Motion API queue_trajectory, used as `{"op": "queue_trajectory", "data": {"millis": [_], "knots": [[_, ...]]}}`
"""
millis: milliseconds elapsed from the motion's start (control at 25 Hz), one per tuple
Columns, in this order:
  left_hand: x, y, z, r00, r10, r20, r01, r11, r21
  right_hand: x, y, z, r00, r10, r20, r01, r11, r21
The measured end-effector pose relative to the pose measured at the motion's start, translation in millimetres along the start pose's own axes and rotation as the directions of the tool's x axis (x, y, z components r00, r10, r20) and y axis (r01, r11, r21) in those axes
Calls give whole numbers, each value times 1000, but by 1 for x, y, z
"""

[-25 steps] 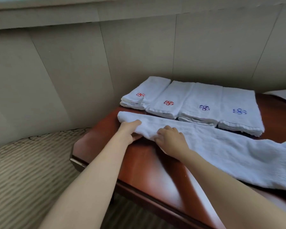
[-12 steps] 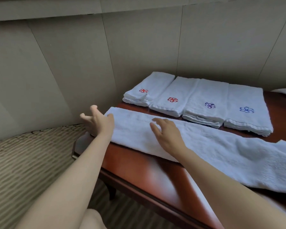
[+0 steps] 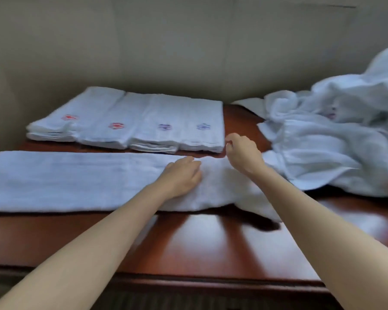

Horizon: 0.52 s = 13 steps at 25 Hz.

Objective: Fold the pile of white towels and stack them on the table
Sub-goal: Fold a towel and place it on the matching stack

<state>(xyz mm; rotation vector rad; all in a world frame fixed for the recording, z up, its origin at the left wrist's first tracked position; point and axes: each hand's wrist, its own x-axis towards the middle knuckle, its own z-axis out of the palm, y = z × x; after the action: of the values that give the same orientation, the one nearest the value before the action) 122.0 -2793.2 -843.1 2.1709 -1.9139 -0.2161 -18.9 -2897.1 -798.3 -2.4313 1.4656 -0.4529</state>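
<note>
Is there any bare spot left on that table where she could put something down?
Yes: the bare wood of the table between its near edge and the long flat towel under the left hand. Behind that it is crowded: folded towels along the wall, the unfolded pile at right.

Dim, soft light; motion blur throughout, pale glare streaks on the table [image 3: 211, 247].

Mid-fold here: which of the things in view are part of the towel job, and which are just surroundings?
Part of the job:
- long white towel spread flat, left hand resting on it
- right hand, fingers curled above its far edge
- row of folded white towels with red and blue emblems
- rumpled heap of unfolded white towels
- glossy reddish-brown wooden table

Just surroundings:
- beige panelled wall
</note>
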Motion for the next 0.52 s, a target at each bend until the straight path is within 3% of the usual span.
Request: {"op": "queue_trajectory", "data": {"millis": [160,280,520], "knots": [[10,36,35,998,-43,-42,47,995,85,-23,75,-15,980,-4,200,-4,999,43],[3,29,43,997,-54,-59,60,993,105,-43,89,4,974,-141,176,138,990,29],[-4,21,42,996,-59,-60,66,990,127,-36,74,9,976,-100,192,135,975,-178]]}}
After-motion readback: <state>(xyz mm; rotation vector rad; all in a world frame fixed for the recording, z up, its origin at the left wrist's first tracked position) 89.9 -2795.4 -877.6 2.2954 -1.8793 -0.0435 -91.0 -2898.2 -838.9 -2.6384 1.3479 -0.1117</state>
